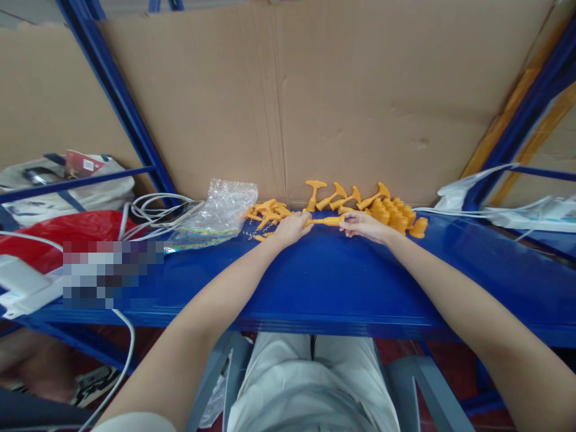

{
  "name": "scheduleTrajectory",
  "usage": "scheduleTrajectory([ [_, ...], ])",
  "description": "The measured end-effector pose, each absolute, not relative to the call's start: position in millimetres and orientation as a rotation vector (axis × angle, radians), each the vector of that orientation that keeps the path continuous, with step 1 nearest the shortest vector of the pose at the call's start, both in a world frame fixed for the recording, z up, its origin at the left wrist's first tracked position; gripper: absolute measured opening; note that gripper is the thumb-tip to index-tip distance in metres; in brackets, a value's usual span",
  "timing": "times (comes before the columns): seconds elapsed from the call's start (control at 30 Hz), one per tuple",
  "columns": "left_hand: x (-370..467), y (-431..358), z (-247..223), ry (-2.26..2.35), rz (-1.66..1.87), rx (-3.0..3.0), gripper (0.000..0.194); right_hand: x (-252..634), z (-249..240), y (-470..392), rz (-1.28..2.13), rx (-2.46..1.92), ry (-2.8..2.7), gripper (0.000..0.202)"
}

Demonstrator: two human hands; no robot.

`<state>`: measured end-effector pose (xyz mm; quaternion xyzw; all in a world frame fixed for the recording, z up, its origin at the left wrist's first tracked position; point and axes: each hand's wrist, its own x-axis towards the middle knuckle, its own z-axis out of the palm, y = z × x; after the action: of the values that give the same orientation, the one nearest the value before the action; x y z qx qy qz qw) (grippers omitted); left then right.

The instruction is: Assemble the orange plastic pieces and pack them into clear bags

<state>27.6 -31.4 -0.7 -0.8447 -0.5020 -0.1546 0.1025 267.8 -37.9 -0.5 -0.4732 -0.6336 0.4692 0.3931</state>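
A yellow plastic hammer-shaped piece [327,221] with a ribbed shaft lies level between my two hands, just above the blue tabletop. My left hand [291,229] is closed round its left end and hides that part. With thumb and fingers, my right hand [365,226] pinches its right end. Beside my left hand lies a pile of similar yellow pieces [270,210], with thin metal chains among them. Several yellow hammer-shaped pieces [314,192] lie behind my hands. To the right of my right hand stand rows of yellow cup-like pieces [390,211].
A clear plastic bag [225,207] lies left of the pile, near coiled white cables [157,210] and a red bag [85,231]. Cardboard [279,102] backs the blue table [337,282]. Blue posts rise at both sides. Another person's leg shows at lower left.
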Motion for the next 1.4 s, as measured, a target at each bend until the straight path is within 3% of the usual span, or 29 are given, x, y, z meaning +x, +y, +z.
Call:
scheduleTrajectory([
  [0.43,30,-35,1,-1.474,-0.463,-2.49,0.03,257,0,-37,1.133,-1.341,-1.571,0.051],
  [0.67,30,-33,1,-1.474,-0.415,-2.478,0.029,257,9,-47,1.289,-1.382,-1.53,0.048],
  [0.83,30,-34,1,-1.499,-0.448,-2.482,0.028,266,10,-47,1.379,-1.262,-1.552,0.017],
  [0.97,29,-32,0,-1.49,-0.474,-2.485,0.027,269,4,-42,1.31,-1.221,-1.555,0.027],
  [1.4,32,-41,8,-1.488,-0.515,-2.473,0.026,268,2,-43,1.27,-1.21,-1.527,0.024],
])
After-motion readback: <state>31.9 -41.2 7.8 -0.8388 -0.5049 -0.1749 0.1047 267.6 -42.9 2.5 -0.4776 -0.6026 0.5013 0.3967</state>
